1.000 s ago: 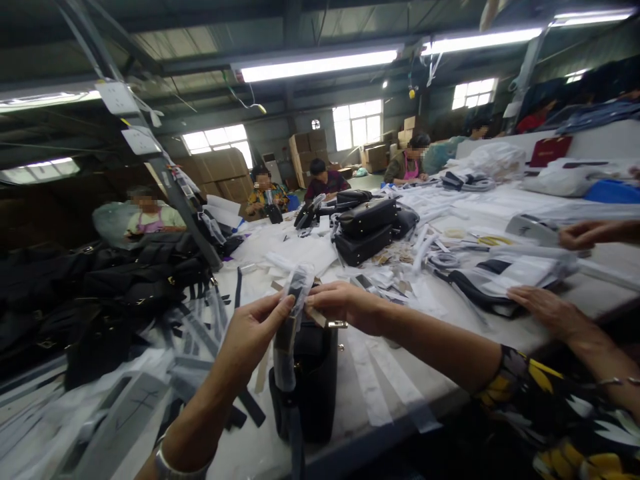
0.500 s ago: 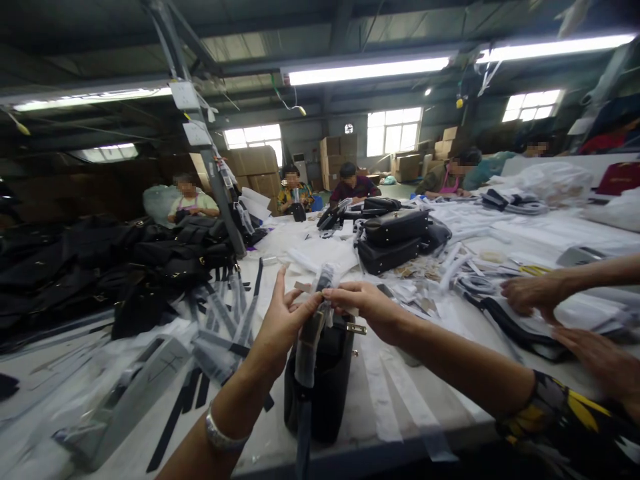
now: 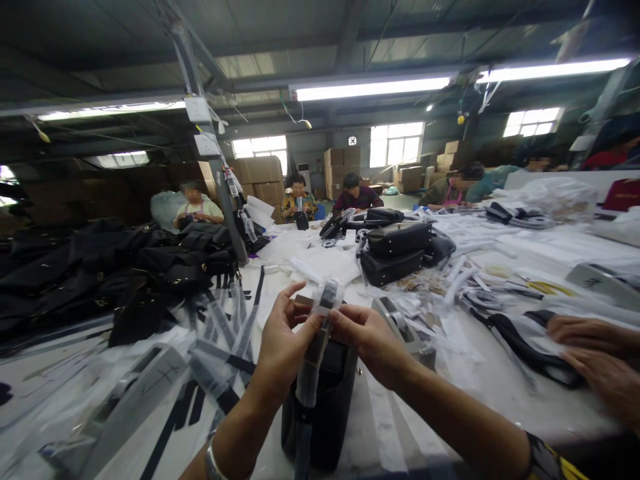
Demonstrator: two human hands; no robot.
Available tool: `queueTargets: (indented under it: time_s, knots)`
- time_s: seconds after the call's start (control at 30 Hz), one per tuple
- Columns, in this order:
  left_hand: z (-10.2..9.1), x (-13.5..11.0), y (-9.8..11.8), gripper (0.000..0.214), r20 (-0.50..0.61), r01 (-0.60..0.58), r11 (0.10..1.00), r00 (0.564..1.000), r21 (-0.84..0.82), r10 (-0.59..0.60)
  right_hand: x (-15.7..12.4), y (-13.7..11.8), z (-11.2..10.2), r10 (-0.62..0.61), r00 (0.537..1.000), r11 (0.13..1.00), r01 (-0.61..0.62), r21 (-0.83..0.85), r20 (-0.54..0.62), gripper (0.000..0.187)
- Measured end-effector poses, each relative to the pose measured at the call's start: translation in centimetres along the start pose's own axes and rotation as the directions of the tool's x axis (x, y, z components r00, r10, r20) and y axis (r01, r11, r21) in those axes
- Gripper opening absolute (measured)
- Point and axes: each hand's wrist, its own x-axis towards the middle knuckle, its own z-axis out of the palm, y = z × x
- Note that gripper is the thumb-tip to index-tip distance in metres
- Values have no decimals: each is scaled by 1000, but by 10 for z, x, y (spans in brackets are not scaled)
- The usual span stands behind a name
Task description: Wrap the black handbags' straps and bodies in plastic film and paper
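A black handbag (image 3: 334, 407) stands upright on the table in front of me. Its strap (image 3: 309, 380), wrapped in clear plastic, rises along the near side of the bag. My left hand (image 3: 287, 337) grips the wrapped strap from the left, thumb pressed on it and forefinger raised. From the other side, my right hand (image 3: 367, 340) pinches the same wrapping between thumb and fingers. A short brownish strip (image 3: 306, 303) crosses the strap at the fingertips; whether it is tape or paper, I cannot tell. The fingers partly hide the strap there.
Grey tape dispensers stand left (image 3: 125, 407) and just beyond my right hand (image 3: 400, 327). Loose wrapped straps (image 3: 233, 317) and a heap of black bags (image 3: 100, 273) lie left. Stacked black bags (image 3: 395, 250) sit ahead. A co-worker's hands (image 3: 595, 347) handle a bag at right.
My right hand has turned its fingers in and come closer along the strap. My view has tilted up slightly. The co-worker's hands have shifted right, and the dispenser behind my right hand shows more.
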Motion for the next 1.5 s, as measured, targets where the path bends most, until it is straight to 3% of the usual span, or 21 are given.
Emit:
queueTargets:
  time_s: [0.27,0.4,0.57,0.77,1.0,1.07,1.2,1.27,1.43,1.5]
  knots:
    - [4,-7,-3,41,-119,-102,964,984,246,135,6,12,4,-63,979,991,38,-131,-193,34]
    - [9,-17,12,25,-81,-136,958,984,253,161,3,8,9,-101,968,982,60,-179,-231,35]
    - [12,-24,29,21,-88,-169,928,974,333,209,1,8,13,-117,962,980,71,-184,-249,36]
    - [4,-23,24,30,-77,-102,948,988,302,131,0,12,12,-117,964,980,72,-187,-240,36]
    - [5,-22,23,21,-77,-105,919,987,380,145,-1,13,16,-122,964,985,87,-150,-237,37]
    - [4,-23,22,19,-75,-151,845,973,513,220,0,17,16,-130,962,982,92,-164,-239,39]
    - [4,-30,22,20,-49,-224,565,903,794,427,3,24,15,-162,952,964,97,-247,-260,42]
    - [6,-35,23,22,-50,-214,487,879,847,473,4,27,16,-182,949,953,106,-282,-259,41]
    - [16,-45,18,30,-7,-287,419,819,861,574,5,28,19,-219,944,938,133,-321,-248,40]
    - [18,-47,13,31,89,-340,271,753,900,651,3,28,18,-215,952,944,146,-297,-217,39]
